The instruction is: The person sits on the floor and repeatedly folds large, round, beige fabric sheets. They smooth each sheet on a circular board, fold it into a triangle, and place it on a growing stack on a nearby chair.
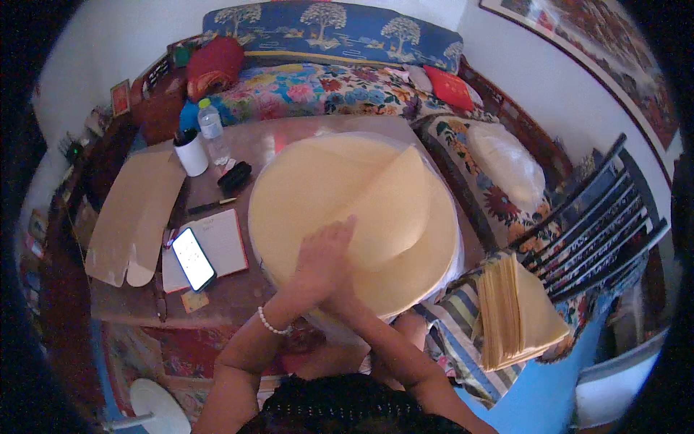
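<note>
A stack of large, round, thin pale-yellow sheets (303,173) lies on the table before me. The top sheet is partly folded over, with a pointed corner at the upper right and a curved edge at the lower right. My left hand (323,255), with a beaded bracelet (271,324) at its wrist, rests near the lower middle of the stack. Beneath and beside it is my right hand (342,295), its fingers mostly hidden. The hands overlap, and whether either one grips the sheet is unclear. Folded yellow sheets (504,309) stand on a striped cloth (461,309) at the right.
On the brown table (238,298) at the left are a lit phone (193,259) on an open notebook (227,244), a pen (211,205), a black pouch (235,176), a white cup (191,154), a plastic bottle (214,130) and cardboard (135,211). A dark slatted chair (596,228) stands right.
</note>
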Demonstrator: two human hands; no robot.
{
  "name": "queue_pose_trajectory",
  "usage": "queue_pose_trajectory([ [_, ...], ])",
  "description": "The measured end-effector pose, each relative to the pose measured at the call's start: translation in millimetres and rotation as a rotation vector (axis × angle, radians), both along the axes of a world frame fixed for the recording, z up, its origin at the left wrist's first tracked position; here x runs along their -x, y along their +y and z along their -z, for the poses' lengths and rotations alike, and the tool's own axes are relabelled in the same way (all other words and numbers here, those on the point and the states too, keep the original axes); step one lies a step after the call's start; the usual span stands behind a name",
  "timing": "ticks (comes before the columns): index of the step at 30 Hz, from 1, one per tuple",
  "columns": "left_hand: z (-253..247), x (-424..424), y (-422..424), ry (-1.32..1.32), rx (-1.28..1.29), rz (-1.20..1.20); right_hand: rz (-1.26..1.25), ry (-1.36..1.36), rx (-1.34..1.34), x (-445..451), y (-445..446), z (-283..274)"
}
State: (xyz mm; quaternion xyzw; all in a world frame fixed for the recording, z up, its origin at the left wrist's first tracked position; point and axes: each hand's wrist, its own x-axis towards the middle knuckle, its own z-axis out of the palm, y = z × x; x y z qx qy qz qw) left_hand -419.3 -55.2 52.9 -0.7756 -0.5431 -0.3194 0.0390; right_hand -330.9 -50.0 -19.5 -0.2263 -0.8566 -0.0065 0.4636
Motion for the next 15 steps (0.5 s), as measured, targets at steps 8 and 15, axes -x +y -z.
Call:
queue_pose_trajectory([
  [8,35.2,53.6,-2.1,-0.291,-0.099,-0.001,-0.41,1.104,1.47,-51.1,14.8,16.6],
  [15,42.7,27.4,12.5,-0.429,-0.086,0.039,-0.503,1.511,1.187,-156.1,87.1,44.1],
])
